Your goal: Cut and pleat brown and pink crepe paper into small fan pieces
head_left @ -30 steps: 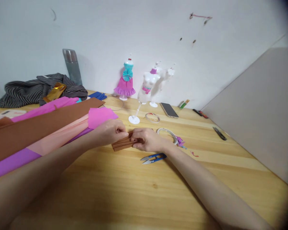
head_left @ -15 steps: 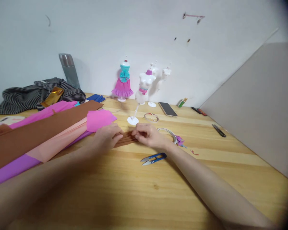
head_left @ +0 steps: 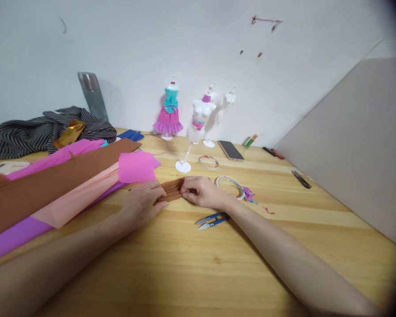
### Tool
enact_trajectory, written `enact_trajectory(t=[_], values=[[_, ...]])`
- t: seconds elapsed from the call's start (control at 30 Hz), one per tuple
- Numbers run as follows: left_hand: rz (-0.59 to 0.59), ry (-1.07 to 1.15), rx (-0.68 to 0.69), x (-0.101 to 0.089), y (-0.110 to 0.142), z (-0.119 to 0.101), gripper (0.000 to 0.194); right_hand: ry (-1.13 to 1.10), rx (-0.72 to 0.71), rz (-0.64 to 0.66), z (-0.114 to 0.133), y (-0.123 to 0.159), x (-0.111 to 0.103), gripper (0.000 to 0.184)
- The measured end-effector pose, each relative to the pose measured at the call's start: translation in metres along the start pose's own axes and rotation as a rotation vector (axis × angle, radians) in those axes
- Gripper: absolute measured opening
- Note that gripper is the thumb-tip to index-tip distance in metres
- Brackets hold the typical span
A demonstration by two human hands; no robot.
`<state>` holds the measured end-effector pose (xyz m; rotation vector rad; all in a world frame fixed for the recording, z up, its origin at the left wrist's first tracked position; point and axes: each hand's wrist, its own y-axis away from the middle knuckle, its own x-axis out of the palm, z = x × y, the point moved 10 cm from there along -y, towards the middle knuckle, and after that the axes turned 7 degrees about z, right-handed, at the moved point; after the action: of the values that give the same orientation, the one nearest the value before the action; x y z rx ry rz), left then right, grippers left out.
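A small piece of brown pleated crepe paper [head_left: 172,189] lies low over the table between my hands. Its left end is gripped by my left hand [head_left: 144,198], fingers on top and thumb at the near edge. My right hand [head_left: 199,191] is closed in a pinch on its right end, hiding that part. Several parallel folds run along the visible stretch. Blue thread snips [head_left: 213,219] lie on the table just below my right wrist, blades pointing left. Behind that wrist is a white tape roll [head_left: 230,179].
Brown, pink and purple crepe sheets [head_left: 62,176] are piled at the left. Behind my hands stands a white mini mannequin [head_left: 198,119]; a dressed mannequin [head_left: 169,108] is farther back. A phone [head_left: 230,150] and a utility knife [head_left: 301,179] lie to the right.
My left hand has moved slightly left and down and its fingers now lie over the paper's end. My right hand has shifted a little down. More pleats show between them.
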<state>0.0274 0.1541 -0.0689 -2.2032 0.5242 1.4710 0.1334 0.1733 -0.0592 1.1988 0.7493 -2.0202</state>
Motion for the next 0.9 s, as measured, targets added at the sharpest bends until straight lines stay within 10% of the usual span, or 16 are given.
enact_trajectory(t=[0.9], values=[[0.014,0.004,0.011,0.005,-0.003,0.004,0.02,-0.036,-0.014,0.18,0.013,-0.004,0.011,0.02]])
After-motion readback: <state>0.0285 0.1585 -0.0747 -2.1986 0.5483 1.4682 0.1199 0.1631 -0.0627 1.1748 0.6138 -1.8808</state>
